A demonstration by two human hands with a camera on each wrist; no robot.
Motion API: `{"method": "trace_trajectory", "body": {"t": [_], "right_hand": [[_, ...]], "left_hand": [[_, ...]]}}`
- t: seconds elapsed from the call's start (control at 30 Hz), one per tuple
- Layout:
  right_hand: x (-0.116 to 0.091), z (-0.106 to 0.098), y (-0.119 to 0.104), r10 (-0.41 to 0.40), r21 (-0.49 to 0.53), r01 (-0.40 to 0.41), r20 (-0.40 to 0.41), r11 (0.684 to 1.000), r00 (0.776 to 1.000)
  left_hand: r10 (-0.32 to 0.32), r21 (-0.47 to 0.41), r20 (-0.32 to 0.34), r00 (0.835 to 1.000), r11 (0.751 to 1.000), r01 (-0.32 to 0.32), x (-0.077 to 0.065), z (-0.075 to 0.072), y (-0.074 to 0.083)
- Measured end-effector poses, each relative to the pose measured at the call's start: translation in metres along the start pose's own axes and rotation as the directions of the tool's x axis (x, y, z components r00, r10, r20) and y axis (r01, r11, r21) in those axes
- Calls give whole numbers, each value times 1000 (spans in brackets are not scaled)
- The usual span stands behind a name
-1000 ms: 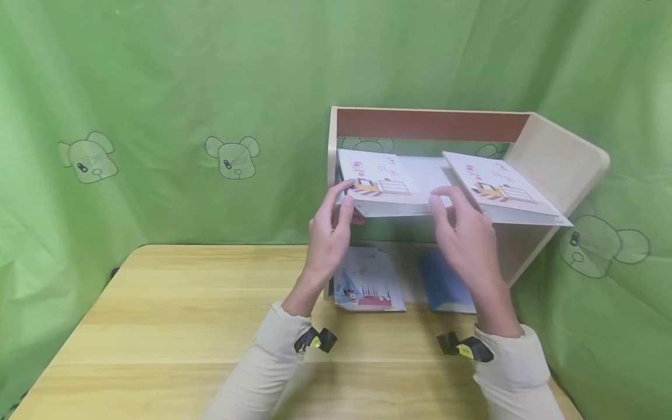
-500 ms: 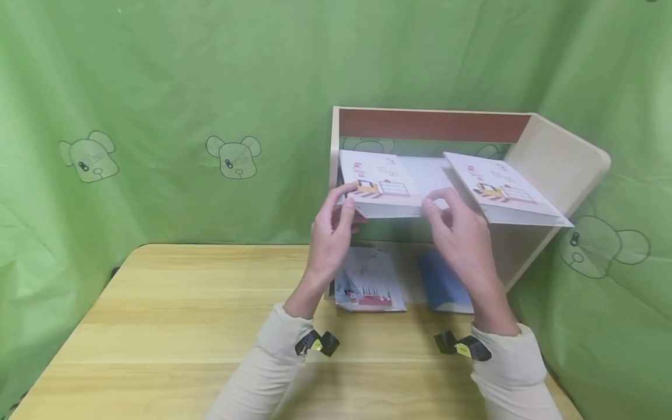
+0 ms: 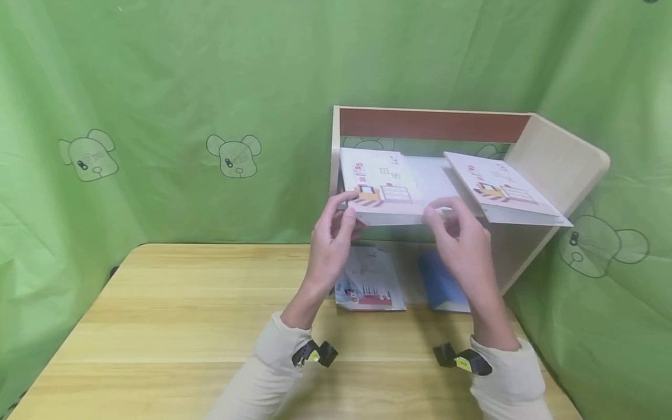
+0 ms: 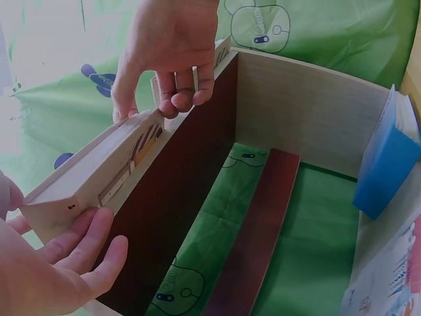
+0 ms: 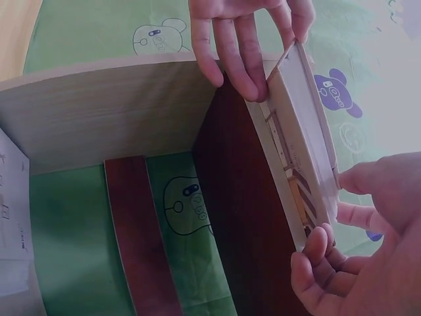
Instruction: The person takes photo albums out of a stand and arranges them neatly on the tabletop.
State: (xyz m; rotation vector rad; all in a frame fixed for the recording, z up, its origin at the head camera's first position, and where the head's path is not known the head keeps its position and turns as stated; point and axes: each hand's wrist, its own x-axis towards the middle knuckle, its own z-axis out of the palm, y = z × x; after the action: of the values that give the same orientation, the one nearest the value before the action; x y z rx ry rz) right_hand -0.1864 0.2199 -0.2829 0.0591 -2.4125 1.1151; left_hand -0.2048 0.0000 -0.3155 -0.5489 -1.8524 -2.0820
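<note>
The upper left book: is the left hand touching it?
Touching: the left wrist view shows the left hand with fingertips on the book near one corner.

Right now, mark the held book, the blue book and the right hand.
Held book (image 3: pixel 382 182): head view, front cover.
Blue book (image 4: pixel 387 161): left wrist view, broad blue face.
Right hand (image 3: pixel 464 239): head view, middle of the hand.

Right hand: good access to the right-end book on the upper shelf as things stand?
Probably yes: the right-end book lies close beside the right hand, nothing visible between them. That hand grips the left-end book, though, so it would likely need to let go first.
</note>
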Motion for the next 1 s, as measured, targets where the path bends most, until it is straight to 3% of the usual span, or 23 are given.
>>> {"method": "trace_trajectory", "body": {"t": [0.33,0.6,0.77,1.0], "right_hand": [[-5,4,9,-13,133,10,23,991,1000],[-6,7,15,-29,290,21,26,957,999],[-7,9,17,-20,328,13,15,945,1000],[-9,9,18,-5,358,-15,55,934,998]], "left_hand": [[15,-48,32,999,999,-14,-6,-4,-5],[2,-118,60,998,993,6,-9,-6,-7],[-9,-153,88,996,988,22,-10,-7,-8],[-11,-116,129,992,993,26,-11,-13,-9]]}}
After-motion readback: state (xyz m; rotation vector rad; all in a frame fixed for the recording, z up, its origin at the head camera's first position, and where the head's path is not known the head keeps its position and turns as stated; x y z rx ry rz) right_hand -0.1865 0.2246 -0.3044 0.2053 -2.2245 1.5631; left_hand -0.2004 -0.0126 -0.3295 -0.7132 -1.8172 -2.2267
